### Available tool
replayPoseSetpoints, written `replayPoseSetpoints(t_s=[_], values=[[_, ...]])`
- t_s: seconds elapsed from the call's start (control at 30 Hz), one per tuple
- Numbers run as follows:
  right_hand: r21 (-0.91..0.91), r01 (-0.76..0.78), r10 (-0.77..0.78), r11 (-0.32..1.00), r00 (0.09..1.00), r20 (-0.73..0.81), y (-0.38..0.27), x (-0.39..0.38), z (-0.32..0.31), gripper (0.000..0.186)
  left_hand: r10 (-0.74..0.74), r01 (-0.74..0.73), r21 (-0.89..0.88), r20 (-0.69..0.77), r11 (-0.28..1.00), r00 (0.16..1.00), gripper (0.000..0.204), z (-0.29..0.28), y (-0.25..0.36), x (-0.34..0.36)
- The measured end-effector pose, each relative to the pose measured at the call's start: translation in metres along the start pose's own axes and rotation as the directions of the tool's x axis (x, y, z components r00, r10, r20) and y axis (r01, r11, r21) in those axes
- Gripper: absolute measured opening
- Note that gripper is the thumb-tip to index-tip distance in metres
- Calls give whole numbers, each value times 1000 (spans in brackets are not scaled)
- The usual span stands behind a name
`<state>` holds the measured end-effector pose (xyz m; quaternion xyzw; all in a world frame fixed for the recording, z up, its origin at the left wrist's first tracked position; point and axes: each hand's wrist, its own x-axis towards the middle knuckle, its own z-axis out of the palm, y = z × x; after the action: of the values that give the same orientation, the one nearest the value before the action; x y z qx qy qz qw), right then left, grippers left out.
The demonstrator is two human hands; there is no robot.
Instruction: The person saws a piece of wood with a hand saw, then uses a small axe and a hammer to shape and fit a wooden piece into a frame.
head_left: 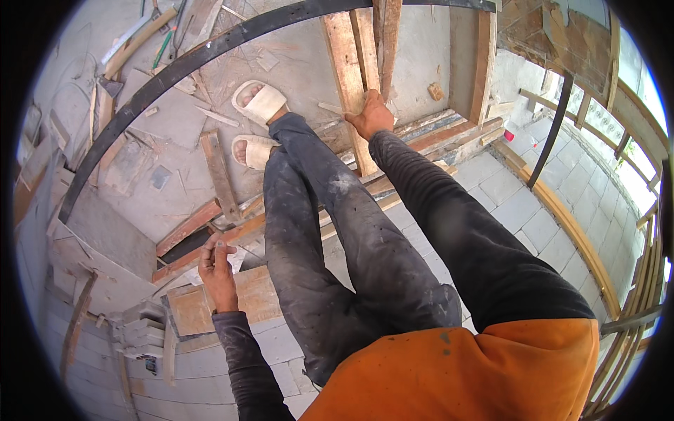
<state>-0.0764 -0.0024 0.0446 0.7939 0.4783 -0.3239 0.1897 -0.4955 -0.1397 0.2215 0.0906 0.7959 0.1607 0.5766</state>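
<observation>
My right hand (369,115) grips a rough wooden plank (345,69), one of several standing together below a dark curved bar (235,36); a pale sliver of wood lies just left of that hand. My left hand (217,270) is raised beside my left leg, fingers curled toward the thumb; whether anything small is in them I cannot make out. My feet, in white slide sandals (258,98), rest on the dusty concrete below. Reddish timber strips (184,231) lie beside my legs.
Offcuts, a green-handled tool (163,49) and scraps litter the upper left. Pale blocks (519,210) form a surface at right, edged by a yellow timber (569,235), with timber framework (625,133) beyond. Stacked blocks (140,330) and boards are at lower left.
</observation>
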Motion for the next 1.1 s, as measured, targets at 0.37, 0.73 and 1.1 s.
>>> replayPoseSetpoints(t_s=[0.37,0.73,1.1], values=[[51,79,-77,996,995,-57,-3,-46,-41,79,16,-45,-271,-110,962,994,35,-11,-50,-33],[-110,623,-596,774,777,203,-138,-117,-156,77,-29,277,-936,278,216,960,33,-16,-31,-92],[-20,720,-707,694,686,169,-314,-123,-163,77,-258,102,-984,63,143,964,30,-7,-61,-106]])
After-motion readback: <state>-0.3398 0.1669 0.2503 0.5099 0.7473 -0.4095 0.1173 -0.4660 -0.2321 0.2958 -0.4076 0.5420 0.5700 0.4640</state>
